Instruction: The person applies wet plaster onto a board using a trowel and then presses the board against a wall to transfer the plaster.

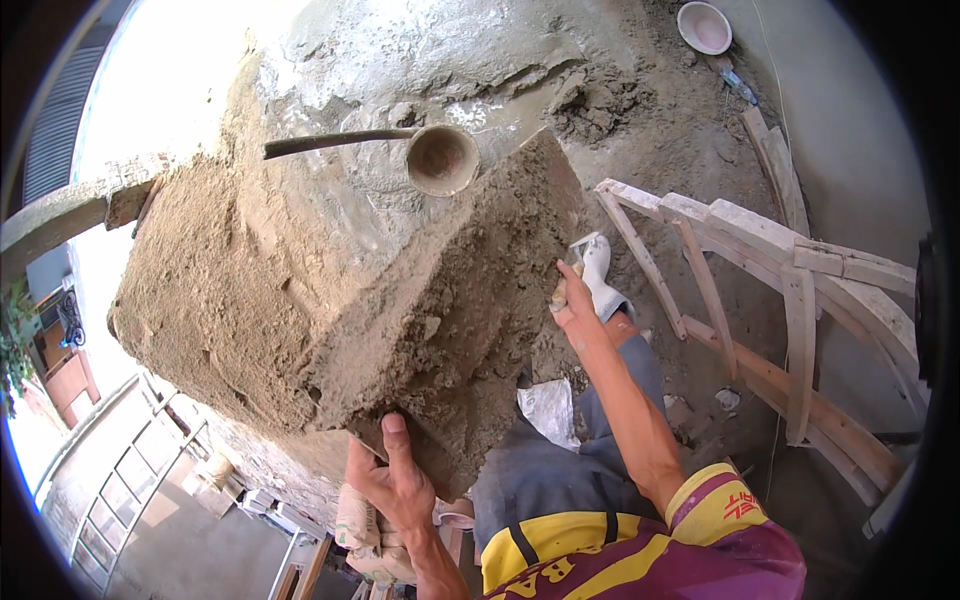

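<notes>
My left hand [400, 475] grips the lower corner of a board [365, 448] heaped with grey-brown mortar [450, 320], thumb on top at the edge. The board slants up toward the middle of the view, beside a mound of rough mortar [200, 280]. My right hand [572, 305] is closed round the wooden handle [559, 292] of a tool at the board's right edge; its working end is not clear. Beyond the board, a round ladle [440, 160] with a long dark handle lies on the wet grey surface [350, 60]. A white boot [600, 275] shows below my right hand.
Curved wooden frames [800, 350] stand at right. A white bowl [704, 27] and plastic bottle [738, 82] lie at far back right. A beam [55, 230] juts from the left. A metal ladder [125, 500] and stacked sacks [365, 530] are at lower left.
</notes>
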Available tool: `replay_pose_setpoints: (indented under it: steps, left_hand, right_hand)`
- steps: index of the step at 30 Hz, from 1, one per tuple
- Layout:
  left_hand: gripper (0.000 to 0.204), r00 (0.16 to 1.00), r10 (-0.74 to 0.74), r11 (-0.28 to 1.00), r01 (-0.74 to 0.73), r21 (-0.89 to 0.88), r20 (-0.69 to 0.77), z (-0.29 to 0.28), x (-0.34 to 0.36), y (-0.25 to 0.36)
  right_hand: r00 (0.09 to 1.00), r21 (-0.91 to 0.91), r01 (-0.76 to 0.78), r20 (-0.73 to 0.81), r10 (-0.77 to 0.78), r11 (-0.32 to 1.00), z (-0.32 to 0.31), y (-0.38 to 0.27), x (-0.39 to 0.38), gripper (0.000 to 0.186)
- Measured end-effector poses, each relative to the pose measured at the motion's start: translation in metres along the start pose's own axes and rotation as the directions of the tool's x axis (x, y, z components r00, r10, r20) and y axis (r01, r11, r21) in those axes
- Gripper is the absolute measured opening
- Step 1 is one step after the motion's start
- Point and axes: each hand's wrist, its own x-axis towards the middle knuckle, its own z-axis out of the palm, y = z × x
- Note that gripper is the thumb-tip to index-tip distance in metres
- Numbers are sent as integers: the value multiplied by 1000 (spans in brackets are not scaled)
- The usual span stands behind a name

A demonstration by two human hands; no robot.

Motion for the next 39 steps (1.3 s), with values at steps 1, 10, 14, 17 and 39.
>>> replay_pose_setpoints:
  steps: [1, 10, 14, 17, 39]
  left_hand:
    - [33, 999, 36, 999, -36, 18, -6, 5, 14, 18]
    - [31, 975, 218, 972, -221, 81, 40, 164, 116, 192]
    - [28, 963, 253, 961, -261, 93, 91, 294, 149, 236]
    - [27, 916, 222, 915, -314, 252, 334, 415, 195, 199]
    - [44, 800, 467, 819, -552, 157, 377, 583, 211, 188]
  right_hand:
    - [999, -9, -32, -35, 31, 999, 37, -5, -8, 36]
    - [968, 401, -108, 249, 5, 910, 137, -110, 74, 31]
    - [991, 286, -87, 120, 54, 954, 151, -165, 96, 28]
    - [997, 92, -76, 6, 76, 993, 104, -198, 96, 30]
    - [755, -823, 508, 282, -592, 256, 41, -347, 43, 46]
